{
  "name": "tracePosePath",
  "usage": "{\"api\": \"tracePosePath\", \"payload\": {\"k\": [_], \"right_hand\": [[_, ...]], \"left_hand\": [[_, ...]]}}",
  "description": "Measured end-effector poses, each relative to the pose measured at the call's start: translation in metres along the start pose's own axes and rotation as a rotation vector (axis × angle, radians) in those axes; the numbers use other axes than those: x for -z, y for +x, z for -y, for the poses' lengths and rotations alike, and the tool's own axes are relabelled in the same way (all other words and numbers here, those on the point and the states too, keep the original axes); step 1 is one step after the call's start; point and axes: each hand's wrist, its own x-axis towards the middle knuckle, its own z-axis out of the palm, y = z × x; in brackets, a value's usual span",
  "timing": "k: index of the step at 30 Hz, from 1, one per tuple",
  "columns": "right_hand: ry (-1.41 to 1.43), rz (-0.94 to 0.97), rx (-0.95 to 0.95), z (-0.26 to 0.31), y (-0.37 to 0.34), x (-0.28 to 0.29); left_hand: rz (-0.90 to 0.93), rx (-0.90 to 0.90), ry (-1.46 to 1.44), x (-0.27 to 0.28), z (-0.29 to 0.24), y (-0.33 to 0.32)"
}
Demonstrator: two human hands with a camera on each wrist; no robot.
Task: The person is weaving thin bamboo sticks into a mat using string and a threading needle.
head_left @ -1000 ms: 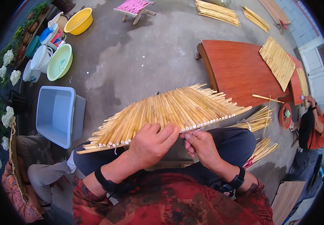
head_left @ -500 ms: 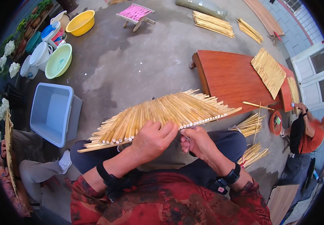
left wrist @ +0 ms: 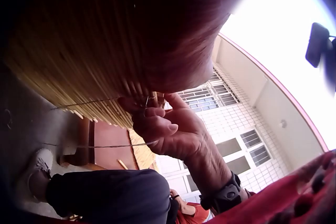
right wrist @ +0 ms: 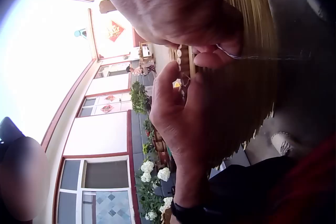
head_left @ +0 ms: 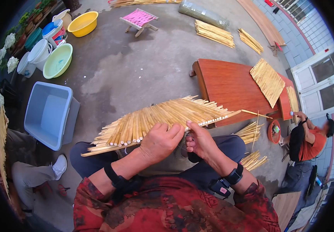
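A fan-shaped mat of straw-coloured stalks lies across the person's knees, its cut ends toward the body. The left hand grips its near edge, thumb side toward the right hand. Close beside it, the right hand has its thumb up against the stalk ends and its other fingers curled below. A thin string runs to those curled fingers in the left wrist view; another length crosses the mat's underside. In the right wrist view, string shows by the right fingertips, and the left hand pinches the edge.
A red-brown low table holds another stalk mat. Stalk bundles lie to the right, near a red bowl. At left stand a grey-blue tub, basins and buckets. People sit on both sides.
The right thumb has risen from below the mat's edge to its stalk ends, the fingers still curled. The left hand keeps its grip. The head view has shifted, showing more of the yard's far side.
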Motion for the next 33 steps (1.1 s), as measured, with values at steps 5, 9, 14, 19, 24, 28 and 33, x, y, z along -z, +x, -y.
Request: {"api": "tracePosePath", "payload": {"k": [5,9,14,19,24,28,33], "right_hand": [[0.06,0.025,0.02,0.0,-0.002,-0.004],[0.149,0.08,0.042,0.001,-0.005,-0.01],[0.214,0.173,0.066,-0.004,0.007,0.001],[-0.056,0.233,0.033,0.009,-0.015,-0.005],[-1.381,0.081,0.702,0.006,-0.044,0.029],[-1.276,0.299,0.71,0.018,-0.098,0.02],[-0.941,0.34,0.429,0.046,-0.116,-0.004]], "left_hand": [[-0.019,-0.006,-0.002,-0.001,0.001,0.001],[-0.004,0.002,-0.015,0.0,-0.001,0.0],[0.017,-0.011,-0.024,0.0,0.001,-0.001],[0.049,-0.051,0.007,0.007,0.009,-0.006],[0.076,-0.071,0.048,0.041,0.038,-0.025],[0.07,-0.097,0.008,0.063,0.052,-0.047],[0.066,-0.104,-0.022,0.072,0.051,-0.071]]}}
